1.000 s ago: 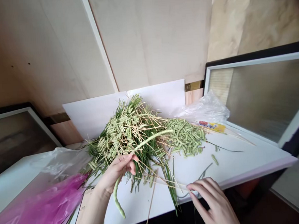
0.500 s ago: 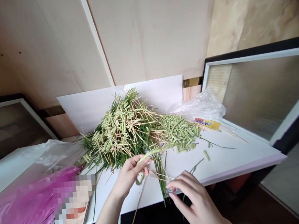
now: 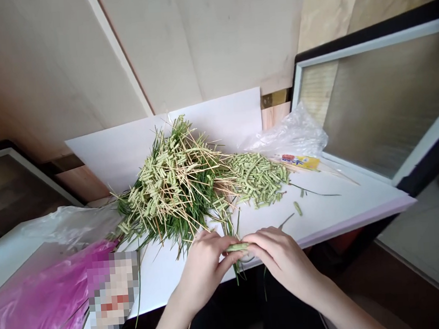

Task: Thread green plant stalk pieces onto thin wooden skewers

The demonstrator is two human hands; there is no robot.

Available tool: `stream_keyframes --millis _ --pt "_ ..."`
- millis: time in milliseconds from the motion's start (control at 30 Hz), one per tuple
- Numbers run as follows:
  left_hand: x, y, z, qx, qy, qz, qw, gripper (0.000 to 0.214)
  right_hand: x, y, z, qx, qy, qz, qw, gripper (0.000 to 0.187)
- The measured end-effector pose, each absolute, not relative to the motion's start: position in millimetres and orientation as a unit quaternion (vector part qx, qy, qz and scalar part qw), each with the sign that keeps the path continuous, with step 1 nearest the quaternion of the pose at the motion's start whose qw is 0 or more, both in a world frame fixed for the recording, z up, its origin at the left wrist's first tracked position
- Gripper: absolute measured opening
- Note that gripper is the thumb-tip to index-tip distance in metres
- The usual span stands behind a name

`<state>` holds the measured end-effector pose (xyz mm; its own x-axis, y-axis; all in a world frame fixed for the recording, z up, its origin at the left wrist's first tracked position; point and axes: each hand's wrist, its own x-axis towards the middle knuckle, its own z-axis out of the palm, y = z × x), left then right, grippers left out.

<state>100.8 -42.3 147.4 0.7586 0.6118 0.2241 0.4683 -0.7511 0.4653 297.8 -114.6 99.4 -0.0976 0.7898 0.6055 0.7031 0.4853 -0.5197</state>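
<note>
My left hand (image 3: 207, 260) and my right hand (image 3: 280, 253) meet over the front edge of the white table (image 3: 335, 201). Between their fingertips runs a short length of green long bean (image 3: 237, 247), pinched by both; the rest of it is hidden by my fingers. Just beyond lies a heap of bean pieces (image 3: 260, 179), broken short and loose. To its left rises a taller pile of thin wooden sticks (image 3: 190, 179), some with bean pieces among them, over long green leaf stalks (image 3: 184, 227).
A pink plastic bag (image 3: 56, 301) and a blurred-out flat object (image 3: 114, 294) lie at the left front. Clear plastic bags sit behind left (image 3: 77, 224) and at right (image 3: 290, 132), near a yellow packet (image 3: 305, 162). Framed panels stand at both sides; a wooden wall (image 3: 211, 45) is behind.
My right hand has come over to my left and now grips the bean too. The bean no longer stretches out over the pile. My view has shifted slightly.
</note>
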Motion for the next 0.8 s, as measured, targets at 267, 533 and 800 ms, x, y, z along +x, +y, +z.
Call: stream_keyframes --millis 267,533,800 --pt "78 -29 112 0.845 0.34 0.258 0.321 0.018 328 -110 92 -0.568 -0.659 0.219 0.442 0.02" --pt "73 -36 87 0.816 0.39 0.25 0.346 0.018 334 -106 77 -0.531 -0.546 0.393 0.515 0.026" --pt "66 -40 89 0.789 0.412 0.323 0.32 0.017 349 -102 65 -0.527 -0.523 0.435 0.509 0.031"
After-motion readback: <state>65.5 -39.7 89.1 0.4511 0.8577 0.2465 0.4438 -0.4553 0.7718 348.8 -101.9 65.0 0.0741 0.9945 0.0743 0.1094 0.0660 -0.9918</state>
